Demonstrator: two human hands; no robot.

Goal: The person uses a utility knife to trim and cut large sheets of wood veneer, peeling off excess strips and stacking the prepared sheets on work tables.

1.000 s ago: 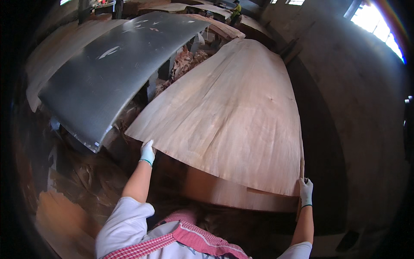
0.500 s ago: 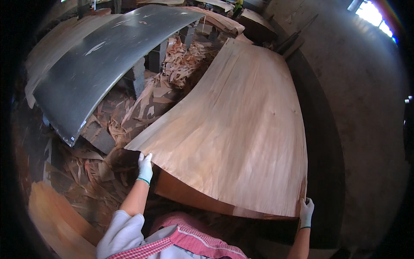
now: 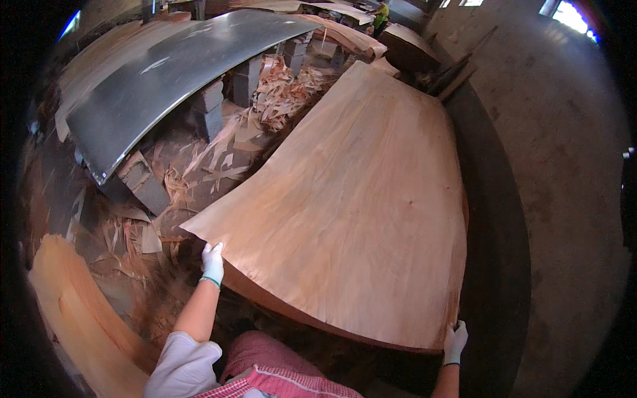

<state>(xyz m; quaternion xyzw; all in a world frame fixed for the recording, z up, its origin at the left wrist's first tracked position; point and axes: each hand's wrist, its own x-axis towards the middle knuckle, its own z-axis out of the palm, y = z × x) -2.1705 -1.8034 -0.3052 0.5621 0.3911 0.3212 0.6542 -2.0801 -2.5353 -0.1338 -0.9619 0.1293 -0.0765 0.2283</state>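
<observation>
A large, pale tan sheet of wood veneer (image 3: 352, 205) stretches away from me, lying over a stack whose darker front edge shows beneath it. My left hand (image 3: 213, 263), in a white glove with a green cuff, is closed on the near left corner area of the sheet. At the near right corner, my gloved right hand (image 3: 455, 343) is closed on the sheet's edge. Both arms reach forward, spread wide. The fingers under the sheet are hidden.
To the left, a dark, smooth panel (image 3: 179, 73) rests on concrete blocks (image 3: 143, 184). Torn veneer scraps (image 3: 285, 93) litter the floor between. A curved veneer piece (image 3: 73, 298) lies at lower left. A bare wall (image 3: 564, 166) runs along the right. A person (image 3: 381, 16) stands far back.
Both hands have moved slightly left and nearer to me, still holding the veneer. The sheet's near edge has come closer and now hangs over more of the stack's front. The view has shifted a little.
</observation>
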